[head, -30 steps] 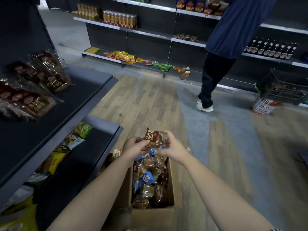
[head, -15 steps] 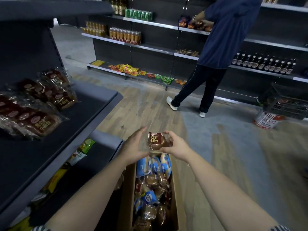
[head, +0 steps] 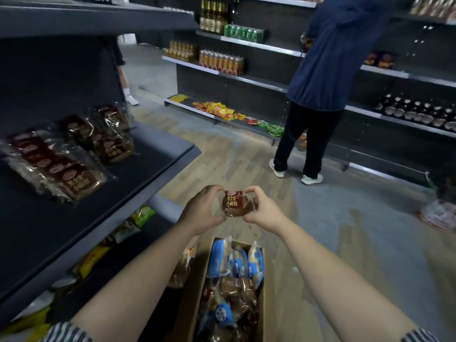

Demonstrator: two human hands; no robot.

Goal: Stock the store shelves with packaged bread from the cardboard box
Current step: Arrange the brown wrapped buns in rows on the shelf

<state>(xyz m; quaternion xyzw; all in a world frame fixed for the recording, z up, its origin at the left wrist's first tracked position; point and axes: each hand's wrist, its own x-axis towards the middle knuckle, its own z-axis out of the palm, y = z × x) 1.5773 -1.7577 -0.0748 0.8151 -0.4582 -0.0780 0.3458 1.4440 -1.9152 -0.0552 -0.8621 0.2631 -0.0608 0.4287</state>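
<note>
A small brown bread pack [head: 234,203] with a dark red label is held in the air between my two hands, above the floor. My left hand [head: 202,209] grips its left side and my right hand [head: 262,211] pinches its right side. Below them stands the open cardboard box [head: 268,287], filled with several blue and brown bread packs [head: 235,267]. To the left, the dark shelf [head: 148,169] carries rows of the same red-labelled bread packs [head: 61,164].
A person in a blue jacket [head: 328,58] stands at the far shelves with drinks and snack bags. A lower shelf [head: 118,243] on my left holds yellow and green packets. A wire basket and a white bucket [head: 439,213] sit at the right on the wooden floor.
Both hands lifted the bread pack up and clear of the box. My view rose toward the shelves. The person in blue shifted stance at the far shelf.
</note>
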